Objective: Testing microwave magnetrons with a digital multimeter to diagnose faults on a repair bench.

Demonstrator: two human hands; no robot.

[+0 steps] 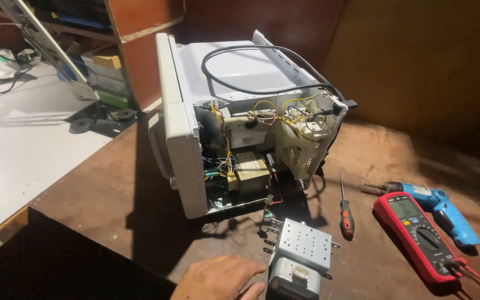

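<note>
My left hand (218,280) enters at the bottom edge, palm down on the brown bench, its fingertips right beside a metal magnetron (301,253) with a perforated plate; it grips nothing. Just beyond stands an opened white microwave oven (240,122) with its cover off, showing wiring, a transformer (251,173) and a black power cord (262,69) lying on top. My right hand is out of view.
A red-and-black screwdriver (345,214), a red multimeter (418,233) with leads and a blue electric screwdriver (440,205) lie to the right. A white tabletop (23,144) lies to the left. Shelves with boxes (106,78) stand behind.
</note>
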